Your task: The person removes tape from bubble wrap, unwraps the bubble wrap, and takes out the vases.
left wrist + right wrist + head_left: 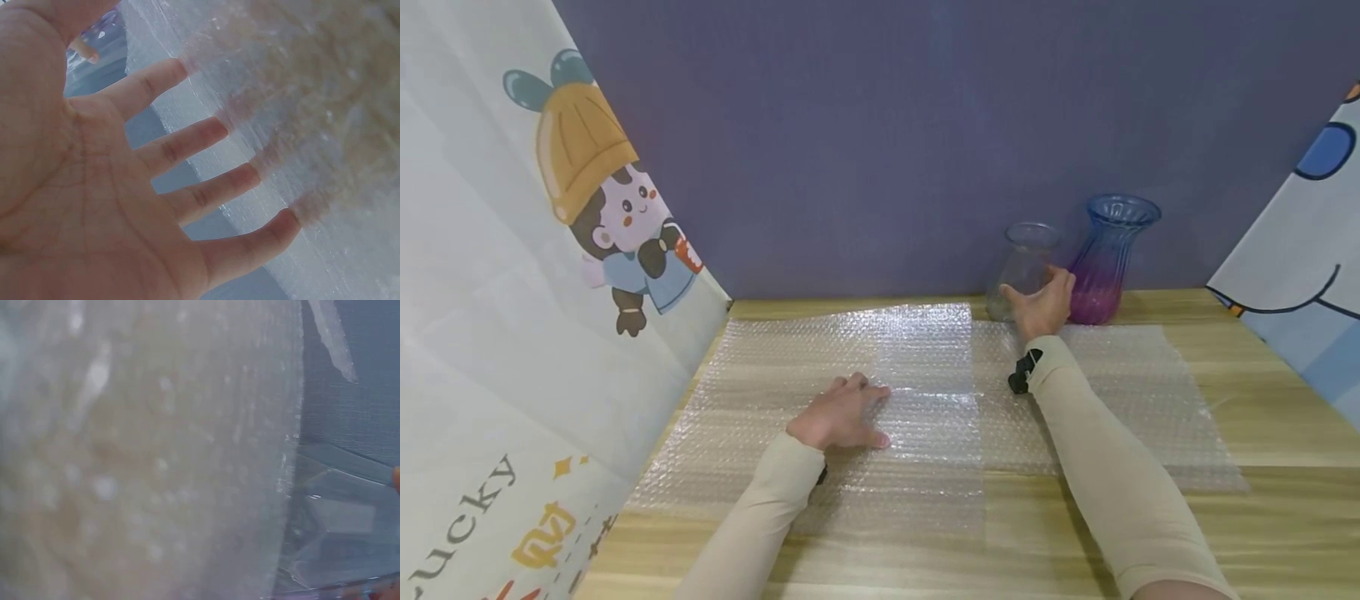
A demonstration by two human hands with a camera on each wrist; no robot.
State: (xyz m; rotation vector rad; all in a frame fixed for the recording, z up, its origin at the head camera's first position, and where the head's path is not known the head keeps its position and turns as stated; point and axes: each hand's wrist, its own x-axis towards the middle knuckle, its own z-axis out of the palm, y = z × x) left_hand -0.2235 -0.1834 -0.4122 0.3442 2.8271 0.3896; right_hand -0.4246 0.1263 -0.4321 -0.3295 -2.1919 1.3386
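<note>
Toward the back of the table, my right hand (pixel 1043 305) grips a clear glass vase (pixel 1028 237) low on its body, thumb on the left side and fingers on the right. Part of this vase's glass also shows at the right of the right wrist view. Just right of it stands a taller ribbed vase (pixel 1105 258), blue at the top and pink-purple below. My left hand (pixel 842 415), fingers spread, touches a sheet of bubble wrap (pixel 917 358). In the left wrist view its fingertips meet the sheet. A second bubble wrap sheet (pixel 1135 408) lies to the right, edges overlapping.
The sheets lie on a wood-grain table (pixel 1285 433). A dark blue-grey backdrop (pixel 880 150) rises right behind the vases. Printed cloth panels stand on the left (pixel 490 333) and right (pixel 1322 242).
</note>
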